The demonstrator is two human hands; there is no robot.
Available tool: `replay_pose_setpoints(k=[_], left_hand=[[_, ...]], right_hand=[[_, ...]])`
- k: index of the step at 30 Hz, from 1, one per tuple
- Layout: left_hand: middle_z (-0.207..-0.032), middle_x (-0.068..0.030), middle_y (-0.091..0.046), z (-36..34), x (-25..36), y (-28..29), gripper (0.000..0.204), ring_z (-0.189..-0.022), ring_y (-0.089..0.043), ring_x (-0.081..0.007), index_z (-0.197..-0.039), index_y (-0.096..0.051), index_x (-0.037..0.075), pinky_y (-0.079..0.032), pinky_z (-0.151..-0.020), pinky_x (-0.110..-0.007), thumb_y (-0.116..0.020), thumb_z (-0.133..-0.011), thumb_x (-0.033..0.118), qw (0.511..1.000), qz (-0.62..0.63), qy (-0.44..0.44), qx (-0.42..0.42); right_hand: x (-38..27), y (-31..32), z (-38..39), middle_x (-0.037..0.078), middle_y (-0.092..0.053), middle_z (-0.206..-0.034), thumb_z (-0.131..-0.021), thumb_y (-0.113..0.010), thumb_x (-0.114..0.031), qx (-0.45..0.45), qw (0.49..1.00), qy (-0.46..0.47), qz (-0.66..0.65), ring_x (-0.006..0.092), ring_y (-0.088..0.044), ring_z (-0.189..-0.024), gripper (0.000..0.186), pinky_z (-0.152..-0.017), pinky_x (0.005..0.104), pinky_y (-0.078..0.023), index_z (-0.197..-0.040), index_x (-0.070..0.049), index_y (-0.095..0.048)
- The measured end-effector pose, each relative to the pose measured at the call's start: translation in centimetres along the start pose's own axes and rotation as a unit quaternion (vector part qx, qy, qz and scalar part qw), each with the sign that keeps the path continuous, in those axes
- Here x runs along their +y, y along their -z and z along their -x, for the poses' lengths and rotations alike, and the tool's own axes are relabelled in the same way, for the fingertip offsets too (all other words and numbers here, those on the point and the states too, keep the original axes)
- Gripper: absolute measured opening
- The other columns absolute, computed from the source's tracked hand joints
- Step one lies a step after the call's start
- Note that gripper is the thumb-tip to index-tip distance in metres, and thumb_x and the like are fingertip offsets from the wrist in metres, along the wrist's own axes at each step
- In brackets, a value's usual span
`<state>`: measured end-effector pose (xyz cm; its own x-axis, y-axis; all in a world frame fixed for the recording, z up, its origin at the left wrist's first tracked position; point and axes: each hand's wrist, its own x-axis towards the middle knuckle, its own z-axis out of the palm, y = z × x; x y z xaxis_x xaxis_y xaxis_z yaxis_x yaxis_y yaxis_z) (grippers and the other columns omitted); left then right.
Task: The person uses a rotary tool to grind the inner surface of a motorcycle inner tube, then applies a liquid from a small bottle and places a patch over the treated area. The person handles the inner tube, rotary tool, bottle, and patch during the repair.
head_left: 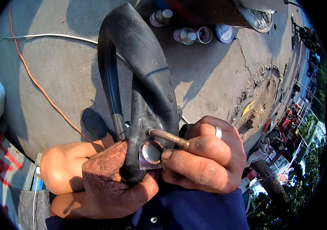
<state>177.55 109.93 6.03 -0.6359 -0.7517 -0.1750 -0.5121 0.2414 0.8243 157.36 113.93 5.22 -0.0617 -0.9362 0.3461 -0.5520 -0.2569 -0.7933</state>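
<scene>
A black rubber inner tube (144, 50) hangs folded in front of me, its upper loop reaching away over the concrete. My left hand (111, 184), smeared with dark grime, is closed around the tube's near end. On the rubber there lies a small round patch (151, 152) with an orange rim, a pale middle and clear film around it. My right hand (205, 157), with a ring on one finger, pinches the patch's right edge with the thumb. A bent, brassy valve stem (169, 137) sticks out just above the patch, its threaded end against my right fingers.
Beyond the tube stand two bottles (184, 36), an open can (203, 35) and a round blue-white lid (225, 33). An orange cord (40, 82) and a white cable (63, 35) cross the concrete at left. A broken, sandy hollow (261, 96) lies at right.
</scene>
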Motion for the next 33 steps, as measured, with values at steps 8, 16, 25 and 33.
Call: replay_pose_setpoints(k=[8, 16, 25, 33], left_hand=[[-0.087, -0.0076, -0.065, -1.3, 0.3, 2.1, 0.033, -0.081, -0.063, -0.0122, -0.103, -0.062, -0.004, -0.052, -0.073, -0.024, -0.063, -0.07, -0.01, 0.97, 0.16, 0.125, -0.131], [-0.105, -0.0035, -0.06, -2.9, 1.2, 3.1, 0.044, -0.094, -0.057, -0.009, -0.119, -0.053, -0.002, -0.047, -0.08, -0.024, -0.063, -0.076, -0.008, 0.883, 0.291, 0.249, -0.269], [-0.107, -0.003, -0.061, -3.1, 1.5, 2.9, 0.043, -0.095, -0.059, -0.0094, -0.118, -0.056, 0.0, -0.047, -0.081, -0.026, -0.064, -0.076, -0.009, 0.84, 0.359, 0.317, -0.256], [-0.109, -0.0045, -0.064, -3.0, 1.8, 2.4, 0.048, -0.101, -0.06, -0.0111, -0.121, -0.056, -0.001, -0.048, -0.086, -0.025, -0.067, -0.075, -0.011, 0.852, 0.379, 0.299, -0.202]], right_hand=[[-0.2, -0.3, 0.3, 0.004, -0.051, -0.059, -0.05, -0.076, -0.014, 0.034, 0.998, -0.045, -0.009, 0.0147, -0.046, -0.043, 0.036, -0.039, 0.0272, -0.034, -0.083, -0.001, -0.071], [-0.5, 0.5, 0.1, 0.003, -0.054, -0.065, -0.055, -0.078, -0.013, -0.038, 0.998, -0.04, -0.017, 0.0155, -0.049, -0.047, 0.036, -0.044, 0.0288, -0.039, -0.089, -0.002, -0.072], [-0.6, 0.7, -0.1, 0.002, -0.055, -0.066, -0.056, -0.077, -0.014, -0.047, 0.999, -0.018, -0.004, 0.0143, -0.049, -0.048, 0.036, -0.044, 0.028, -0.037, -0.089, -0.002, -0.072], [-0.6, 1.1, 0.3, 0.001, -0.052, -0.067, -0.053, -0.063, -0.017, -0.076, 0.997, 0.008, 0.029, 0.0137, -0.046, -0.049, 0.042, -0.044, 0.0273, -0.035, -0.091, -0.002, -0.07]])
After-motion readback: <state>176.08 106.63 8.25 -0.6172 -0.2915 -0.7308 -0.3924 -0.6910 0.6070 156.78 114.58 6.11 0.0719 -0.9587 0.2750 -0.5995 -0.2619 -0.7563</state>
